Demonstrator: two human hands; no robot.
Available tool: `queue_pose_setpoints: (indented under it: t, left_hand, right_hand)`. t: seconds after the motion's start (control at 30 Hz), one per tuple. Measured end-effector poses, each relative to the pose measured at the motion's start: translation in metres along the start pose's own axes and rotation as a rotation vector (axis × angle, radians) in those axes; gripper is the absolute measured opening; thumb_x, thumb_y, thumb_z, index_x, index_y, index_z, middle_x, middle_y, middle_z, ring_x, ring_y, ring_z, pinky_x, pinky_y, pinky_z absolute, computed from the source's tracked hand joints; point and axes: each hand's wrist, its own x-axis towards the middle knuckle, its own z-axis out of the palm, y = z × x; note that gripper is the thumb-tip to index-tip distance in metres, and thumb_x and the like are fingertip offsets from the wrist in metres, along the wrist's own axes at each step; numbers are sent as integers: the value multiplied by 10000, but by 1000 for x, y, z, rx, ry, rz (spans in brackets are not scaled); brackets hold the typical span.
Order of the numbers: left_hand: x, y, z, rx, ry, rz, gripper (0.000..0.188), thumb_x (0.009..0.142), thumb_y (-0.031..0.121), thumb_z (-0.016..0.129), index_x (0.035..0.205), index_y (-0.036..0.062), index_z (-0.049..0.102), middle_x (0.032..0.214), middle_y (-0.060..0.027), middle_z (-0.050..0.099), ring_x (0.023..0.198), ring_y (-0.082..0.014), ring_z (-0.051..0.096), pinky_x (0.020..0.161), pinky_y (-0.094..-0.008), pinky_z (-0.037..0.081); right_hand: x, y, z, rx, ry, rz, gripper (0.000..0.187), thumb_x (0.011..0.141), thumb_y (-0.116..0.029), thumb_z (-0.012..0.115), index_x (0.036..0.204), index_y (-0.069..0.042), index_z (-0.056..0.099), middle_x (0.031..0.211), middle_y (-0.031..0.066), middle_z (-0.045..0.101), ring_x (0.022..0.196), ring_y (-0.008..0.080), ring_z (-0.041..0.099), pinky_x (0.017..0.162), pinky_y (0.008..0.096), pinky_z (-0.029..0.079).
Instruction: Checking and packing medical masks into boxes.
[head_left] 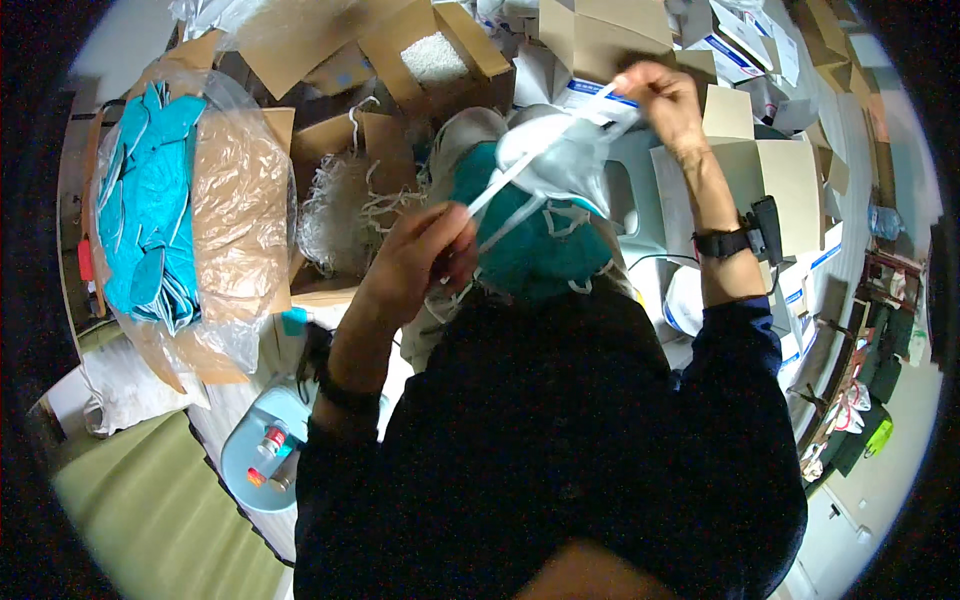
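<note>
A white strap [520, 165] runs taut on a slant between my two hands, over my lap. My left hand [425, 245] is closed around its lower end, at the left. The upper end is pinched in the fingers of my right hand [660, 100], higher and to the right. Just behind the strap is a white cup-shaped mask [570, 170]; how the two are joined I cannot make out. Several teal pieces with white edging [540, 255] lie across my lap, under the mask.
On the left, a plastic-lined box [240, 210] holds stacked teal pieces [150, 210]. Beside it stands a carton of tangled white straps [335, 215]. Another carton [490, 60] contains small white bits. A light-blue tub [235, 460] holds bottles. Cartons [790, 190] crowd the right.
</note>
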Motion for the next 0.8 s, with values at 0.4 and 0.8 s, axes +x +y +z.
queue_pose_setpoints:
  t: [0.4,0.8]
  left_hand:
    - [61,-41,-24,-112,-308,455,312,865,-138,447,1172,-105,488,1194,-206,571,1154,-305,540,997,-345,438]
    - [67,-77,-54,777,241,46,374,773,388,714,835,19,694,685,-58,645,610,-154,578,584,-322,467]
  right_hand:
    - [-29,-78,51,1236,-543,381,382,965,-284,466,1083,71,542,487,-63,297,401,43,243,448,217,224]
    - [-40,-85,50,360,-273,304,230,890,-220,596,932,-10,679,622,-10,564,474,23,353,446,180,248]
